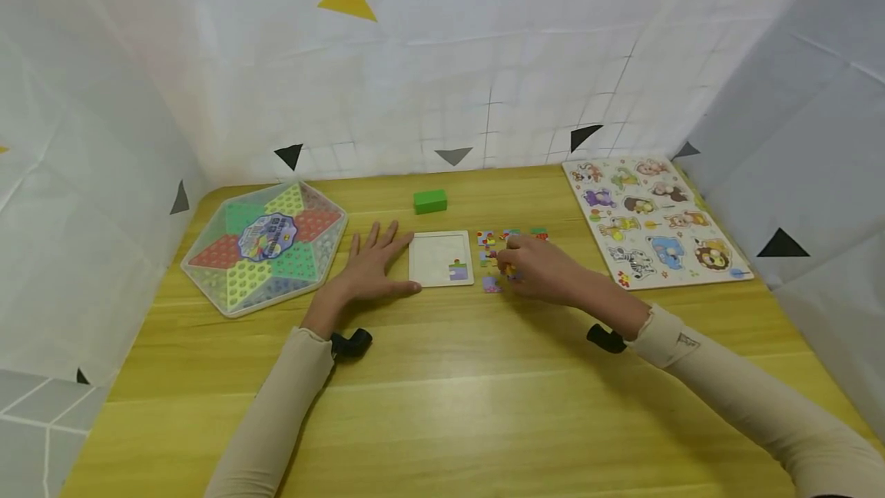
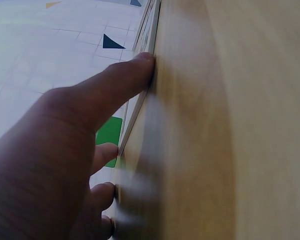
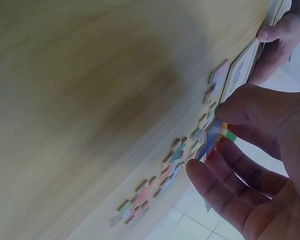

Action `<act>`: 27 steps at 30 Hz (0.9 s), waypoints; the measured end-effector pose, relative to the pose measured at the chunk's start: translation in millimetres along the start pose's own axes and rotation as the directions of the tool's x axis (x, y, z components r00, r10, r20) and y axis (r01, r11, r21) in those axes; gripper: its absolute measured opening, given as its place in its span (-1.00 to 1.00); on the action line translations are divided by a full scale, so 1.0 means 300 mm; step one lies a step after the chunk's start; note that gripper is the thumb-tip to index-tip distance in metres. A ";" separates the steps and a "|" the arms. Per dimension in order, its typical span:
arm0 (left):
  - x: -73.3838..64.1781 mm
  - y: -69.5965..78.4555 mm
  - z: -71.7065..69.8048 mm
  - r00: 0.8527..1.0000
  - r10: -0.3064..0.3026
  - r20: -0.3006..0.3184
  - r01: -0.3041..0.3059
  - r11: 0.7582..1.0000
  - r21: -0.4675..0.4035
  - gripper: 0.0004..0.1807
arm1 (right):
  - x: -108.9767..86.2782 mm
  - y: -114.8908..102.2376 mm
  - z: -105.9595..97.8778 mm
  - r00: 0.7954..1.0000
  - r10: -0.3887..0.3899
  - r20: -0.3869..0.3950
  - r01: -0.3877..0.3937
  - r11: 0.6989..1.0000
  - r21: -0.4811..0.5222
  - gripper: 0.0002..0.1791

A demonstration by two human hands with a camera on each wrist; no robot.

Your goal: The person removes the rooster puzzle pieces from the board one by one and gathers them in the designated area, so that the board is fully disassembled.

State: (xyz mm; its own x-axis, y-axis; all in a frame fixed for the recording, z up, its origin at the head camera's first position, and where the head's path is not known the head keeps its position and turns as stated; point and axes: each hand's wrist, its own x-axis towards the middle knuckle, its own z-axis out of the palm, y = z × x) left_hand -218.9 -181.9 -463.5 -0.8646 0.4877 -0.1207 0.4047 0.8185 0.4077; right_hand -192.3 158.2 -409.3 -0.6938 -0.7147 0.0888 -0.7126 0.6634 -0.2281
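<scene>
My left hand [image 1: 371, 267] rests on the table with its fingers spread, thumb and index fingertip right at the left edge of a square puzzle tray [image 1: 441, 234]. One jigsaw piece [image 1: 459, 273], purple with some green and red, sits in the tray's lower right corner. To the right of the tray, my right hand [image 1: 546, 270] pinches a jigsaw piece [image 3: 208, 141] between thumb and fingers, close over the other loose pieces. Among those is a purple piece [image 1: 491, 285] at the near end of the group; the right hand hides part of the others.
Behind the tray stands a green block [image 1: 430, 201]. A hexagonal Chinese checkers board [image 1: 235, 215] lies at the left, and an animal peg puzzle board [image 1: 674, 240] at the right. Fabric with triangles [image 1: 442, 68] hangs along the table's back edge.
</scene>
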 end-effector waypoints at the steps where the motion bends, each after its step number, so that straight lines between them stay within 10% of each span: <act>1: 0.000 0.000 0.000 1.000 -0.001 -0.001 0.001 1.000 0.000 0.15 | -0.003 0.002 0.001 1.000 0.000 0.000 0.000 1.000 -0.001 -0.86; 27: -0.004 0.005 -0.001 1.000 -0.012 0.001 0.012 1.000 -0.008 0.16 | -0.053 0.025 0.023 0.999 0.043 0.030 -0.043 0.999 0.016 -0.84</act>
State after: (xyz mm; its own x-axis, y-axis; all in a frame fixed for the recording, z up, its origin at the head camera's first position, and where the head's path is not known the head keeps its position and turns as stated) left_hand -217.2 -181.3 -462.5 -0.8689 0.4784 -0.1268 0.3921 0.8218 0.4134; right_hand -186.0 173.1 -419.2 -0.7202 -0.6920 0.0502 -0.6802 0.6899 -0.2477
